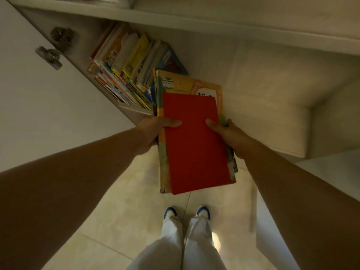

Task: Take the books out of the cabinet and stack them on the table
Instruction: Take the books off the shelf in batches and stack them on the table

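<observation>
The cabinet (268, 106) fills the upper part of the view, its door (39, 106) swung open on the left with a knob (49, 56) on it. On the shelf inside, a row of thin colourful books (126, 65) leans against the left wall, packed close and tilted.

In front of the cabinet, above the tiled floor (124, 207) and the person's shoes (171, 211), a small pile of books is held out flat between both hands. The largest visible is an orange-bordered picture book (187, 82), its far end reaching just over the shelf edge; on top lies a smaller red book (194, 143) with a plain cover. More books seem to sit under these, though how many I cannot tell.

The left hand (153, 131) grips the pile's left edge, thumb pressed on the red cover and fingers curled out of sight beneath. The right hand (228, 135) does likewise on the right edge.

The pile looks stiff and moderately heavy. The smooth red cover, smaller than the book below, could slide off if the pile tips, so thumbs clamping from above and a level carry seem wise. No surface for stacking is in view.
</observation>
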